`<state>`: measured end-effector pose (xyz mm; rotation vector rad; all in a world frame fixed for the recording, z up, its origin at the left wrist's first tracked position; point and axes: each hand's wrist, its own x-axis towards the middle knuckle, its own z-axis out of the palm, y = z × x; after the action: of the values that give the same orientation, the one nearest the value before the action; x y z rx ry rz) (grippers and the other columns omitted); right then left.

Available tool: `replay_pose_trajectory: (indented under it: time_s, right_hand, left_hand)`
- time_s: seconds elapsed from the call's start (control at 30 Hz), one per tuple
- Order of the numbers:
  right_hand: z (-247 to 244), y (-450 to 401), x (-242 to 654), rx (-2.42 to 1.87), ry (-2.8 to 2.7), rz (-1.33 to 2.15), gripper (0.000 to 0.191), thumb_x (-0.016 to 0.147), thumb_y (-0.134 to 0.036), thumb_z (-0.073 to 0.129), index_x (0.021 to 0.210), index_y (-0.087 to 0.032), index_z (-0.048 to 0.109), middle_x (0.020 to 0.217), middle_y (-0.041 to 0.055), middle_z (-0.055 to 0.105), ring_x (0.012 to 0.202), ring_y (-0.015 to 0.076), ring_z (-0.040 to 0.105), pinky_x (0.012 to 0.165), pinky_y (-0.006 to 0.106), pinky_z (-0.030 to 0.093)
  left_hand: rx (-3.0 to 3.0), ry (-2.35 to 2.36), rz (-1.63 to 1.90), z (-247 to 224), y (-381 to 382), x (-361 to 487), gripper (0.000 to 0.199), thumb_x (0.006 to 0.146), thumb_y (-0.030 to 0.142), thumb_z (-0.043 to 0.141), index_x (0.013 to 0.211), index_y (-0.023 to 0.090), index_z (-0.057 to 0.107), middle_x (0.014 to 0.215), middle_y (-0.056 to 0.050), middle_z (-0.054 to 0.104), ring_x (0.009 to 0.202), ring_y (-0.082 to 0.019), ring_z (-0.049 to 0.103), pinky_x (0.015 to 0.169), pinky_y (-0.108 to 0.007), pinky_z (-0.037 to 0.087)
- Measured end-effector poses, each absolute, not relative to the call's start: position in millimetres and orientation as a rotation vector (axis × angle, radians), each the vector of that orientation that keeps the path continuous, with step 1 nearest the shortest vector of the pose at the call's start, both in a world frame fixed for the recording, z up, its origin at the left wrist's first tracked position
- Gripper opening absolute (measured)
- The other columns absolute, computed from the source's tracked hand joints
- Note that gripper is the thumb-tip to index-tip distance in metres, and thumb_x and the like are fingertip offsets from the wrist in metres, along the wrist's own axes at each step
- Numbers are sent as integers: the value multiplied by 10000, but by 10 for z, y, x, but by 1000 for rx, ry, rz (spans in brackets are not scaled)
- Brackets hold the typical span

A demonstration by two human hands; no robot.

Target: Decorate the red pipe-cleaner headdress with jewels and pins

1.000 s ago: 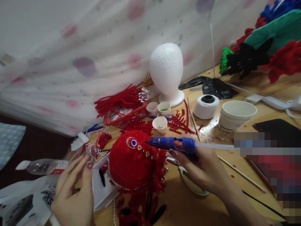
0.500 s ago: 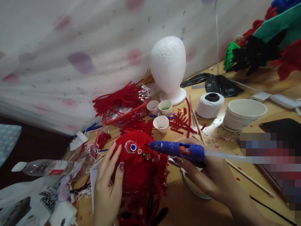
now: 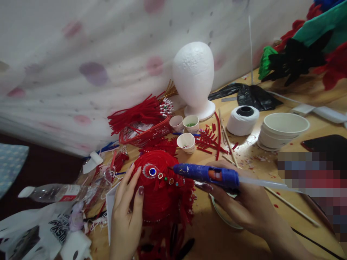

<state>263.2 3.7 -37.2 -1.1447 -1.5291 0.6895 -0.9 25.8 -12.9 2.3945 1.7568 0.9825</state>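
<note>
A rounded red ornament [image 3: 157, 202], perhaps a headpiece, lies in front of me. It bears a blue gem [image 3: 152, 172] ringed with small stones, a row of smaller gems and beaded fringe. My left hand [image 3: 127, 213] rests on its left side, fingers stretched out and apart. In my right hand [image 3: 244, 206] is a blue hot glue gun [image 3: 197, 173], with a long clear glue stick [image 3: 265, 183] sticking out of its back. The gun's tip points left and is over the red surface, right of the blue gem; whether it touches cannot be made out.
Behind stand paper cups with beads [image 3: 185, 143], a red basket [image 3: 143, 134] under red stems, and a white foam head [image 3: 193, 79]. To the right are a thread cone [image 3: 243, 121], larger cups [image 3: 283, 131] and wooden sticks. A plastic bottle [image 3: 51, 193] and bags lie left.
The glue gun has shifted slightly right and down. My left hand stays on the red ornament, and the whole view has moved a little.
</note>
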Motion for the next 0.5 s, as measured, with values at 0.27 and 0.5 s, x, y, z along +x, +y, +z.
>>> replay_pose_trajectory:
  time_s: [0.27,0.5]
  right_hand:
    - [-359,12,2664,-1117,-1543,680,80,907,-235,573,974,-213,613,829,20,708,640,156,652,559,264,485]
    - [-359,49,2645,-1142,-1554,624,109,891,-210,574,997,-199,600,787,28,688,629,166,644,547,270,474]
  left_hand:
    - [2382,1774,964,-143,264,-20,429,992,306,439,1411,389,485,1510,20,482,1395,-190,438,1196,-413,315]
    - [2376,1767,957,-139,258,-16,443,993,305,431,1424,404,462,1512,18,478,1403,-189,424,1208,-433,282]
